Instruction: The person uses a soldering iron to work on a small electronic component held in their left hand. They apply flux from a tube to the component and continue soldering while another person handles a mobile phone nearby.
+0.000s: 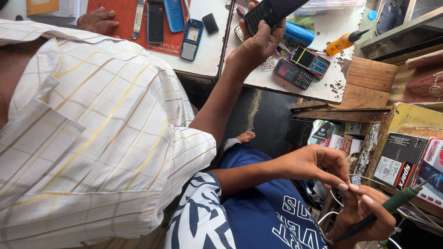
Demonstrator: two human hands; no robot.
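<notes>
at the bottom, the right hand [364,221] is closed around a green-handled soldering iron [397,201], and the left hand [318,163] just above pinches a small chip [355,179] between thumb and fingertips, touching the right hand's fingers. farther off, a co-worker's hand [258,44] grips a black keypad phone [272,10] over the chipped white table [332,87], beside two more phones [302,67].

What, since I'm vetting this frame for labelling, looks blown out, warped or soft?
Head view: even daylight and soft shadows. Head view: the white table runs bright, and the gap beneath it is dark. Head view: the striped shirt bulges with wide-lens distortion. Head view: the right hand on the green soldering iron and the left hand pinching a wire look sharp.
</notes>
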